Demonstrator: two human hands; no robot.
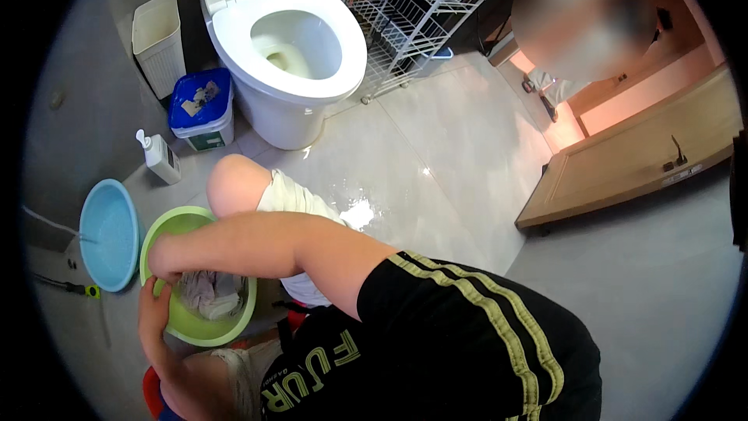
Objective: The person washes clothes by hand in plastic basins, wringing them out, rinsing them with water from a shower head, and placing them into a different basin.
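Note:
A light green plastic basin (210, 336) sits on the floor before me, between my knees. Crumpled pale cloth (211, 295) lies in it, apparently in water. My right hand (165, 257) reaches down at the basin's far side, its fingers mostly hidden behind the wrist. Close beside it, my left hand (155, 304) is at the rim with its fingers bent. The two hands nearly meet there. Whether either one grips cloth or the rim is hidden.
A light blue basin (111, 240) stands beyond the green one, near a hose (52, 222). Close by are a white pump bottle (162, 159), a blue-lidded bucket (201, 105), a bin (158, 41) and a toilet (292, 88). Behind stand a wire cart (403, 29), a wooden door (631, 158) and a person (564, 90). Wet floor (356, 210) shines.

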